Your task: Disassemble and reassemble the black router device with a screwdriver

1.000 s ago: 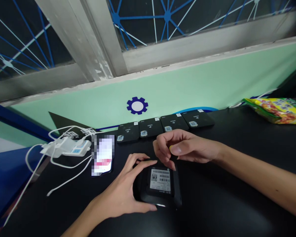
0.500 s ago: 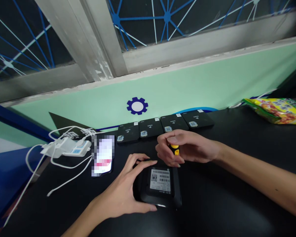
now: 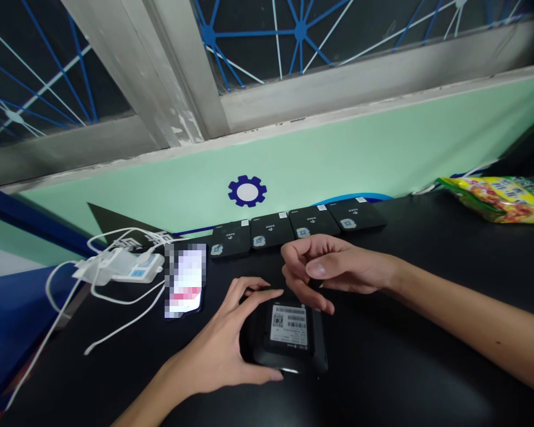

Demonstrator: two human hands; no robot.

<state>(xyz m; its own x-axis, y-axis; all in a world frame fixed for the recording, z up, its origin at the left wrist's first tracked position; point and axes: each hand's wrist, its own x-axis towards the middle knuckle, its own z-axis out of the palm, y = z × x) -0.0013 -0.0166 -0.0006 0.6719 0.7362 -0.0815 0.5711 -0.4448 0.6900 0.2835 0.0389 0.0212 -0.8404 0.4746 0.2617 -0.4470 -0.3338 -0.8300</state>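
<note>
A black box-shaped device (image 3: 319,341) lies on the black table with its white printed label (image 3: 289,326) facing up. My left hand (image 3: 225,344) grips it from the left, thumb along the near edge and fingers along the far edge. Over the device's far right corner is my right hand (image 3: 333,267), its fingers curled together. Something dark shows between those fingers; the yellow-and-black tool seen there earlier is mostly hidden by the thumb and fingers.
Several flat black boxes (image 3: 273,230) stand in a row by the green wall. At the left are a phone (image 3: 187,279) with its screen lit and a white power strip (image 3: 145,268) with tangled cables. A yellow snack packet (image 3: 507,198) lies far right.
My right thumb and fingers have shifted around the tool, and its yellow part no longer shows. My left hand and the device have stayed in place.
</note>
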